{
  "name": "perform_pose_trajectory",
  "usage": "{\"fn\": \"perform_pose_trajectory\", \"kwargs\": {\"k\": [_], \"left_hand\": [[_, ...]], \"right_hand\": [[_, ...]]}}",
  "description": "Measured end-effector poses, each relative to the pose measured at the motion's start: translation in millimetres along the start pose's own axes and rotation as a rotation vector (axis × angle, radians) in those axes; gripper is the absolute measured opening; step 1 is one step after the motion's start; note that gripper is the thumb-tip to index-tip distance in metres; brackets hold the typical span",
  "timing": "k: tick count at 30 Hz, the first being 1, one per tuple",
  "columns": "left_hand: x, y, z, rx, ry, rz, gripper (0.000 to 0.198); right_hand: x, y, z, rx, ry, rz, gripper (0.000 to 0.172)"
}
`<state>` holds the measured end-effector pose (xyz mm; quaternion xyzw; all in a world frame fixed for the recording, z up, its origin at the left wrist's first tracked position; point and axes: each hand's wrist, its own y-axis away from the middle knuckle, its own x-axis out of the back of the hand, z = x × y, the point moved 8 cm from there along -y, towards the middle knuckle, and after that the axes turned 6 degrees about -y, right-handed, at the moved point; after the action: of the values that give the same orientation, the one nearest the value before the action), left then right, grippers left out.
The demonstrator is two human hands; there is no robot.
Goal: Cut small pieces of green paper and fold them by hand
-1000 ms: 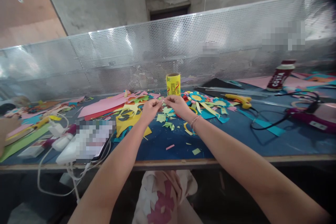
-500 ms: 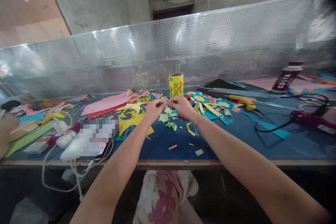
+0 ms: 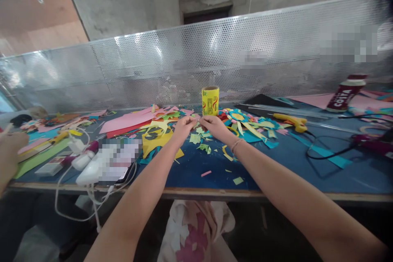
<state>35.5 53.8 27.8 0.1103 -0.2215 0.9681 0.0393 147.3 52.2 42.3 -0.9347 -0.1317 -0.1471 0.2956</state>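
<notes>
My left hand (image 3: 185, 126) and my right hand (image 3: 213, 125) meet fingertip to fingertip above the table. Both are closed in a pinch; whatever lies between the fingers is too small to make out. Right behind them a yellow printed roll (image 3: 210, 101) stands upright. Under and before the hands lie green paper scraps (image 3: 196, 138). Yellow cut paper (image 3: 157, 143) is beside my left hand, and pink paper sheets (image 3: 129, 121) lie farther left. To the right of my right hand is a pile of colourful paper cutouts (image 3: 241, 119).
At right lie a yellow glue gun (image 3: 290, 122) with a black cord and a tilted Costa bottle (image 3: 346, 93). A phone (image 3: 129, 159), white power bank (image 3: 89, 174) and cables are at left. Another person's hand (image 3: 12, 151) is at the far left. A perforated metal screen (image 3: 138, 69) backs the table.
The view has shifted slightly, so things appear a little farther right. My hands keep their fingertips together, in nearly the same pose.
</notes>
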Motion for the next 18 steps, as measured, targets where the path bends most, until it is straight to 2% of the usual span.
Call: {"fn": "perform_pose_trajectory", "kwargs": {"k": [4,7,9,12,14,15,18], "left_hand": [[-4.1,2.9,-1.4,0.071,0.008,-0.039,0.012],[-5.5,4.0,3.1,0.031,-0.073,-0.08,0.015],[-3.6,3.2,4.4,0.002,-0.103,-0.08,0.018],[7.7,-0.2,0.0,0.008,-0.111,0.017,0.019],[15.4,-2.2,-6.8,0.051,-0.074,0.085,0.019],[18.2,-2.8,-10.9,0.079,-0.045,0.109,0.018],[21.5,-3.7,-20.2,0.139,0.049,0.145,0.015]], "right_hand": [[1.6,1.0,-6.7,0.038,-0.005,-0.072,0.036],[0.5,0.5,-1.7,-0.025,-0.018,-0.156,0.033],[6.9,-1.2,2.4,-0.067,0.031,-0.15,0.033],[30.9,-3.3,7.1,-0.095,0.317,-0.048,0.033],[46.3,-1.6,14.8,-0.152,0.593,-0.024,0.021],[49.5,1.0,24.7,-0.232,0.713,-0.081,0.021],[53.4,14.2,58.1,-0.495,1.002,-0.292,0.035]]}}
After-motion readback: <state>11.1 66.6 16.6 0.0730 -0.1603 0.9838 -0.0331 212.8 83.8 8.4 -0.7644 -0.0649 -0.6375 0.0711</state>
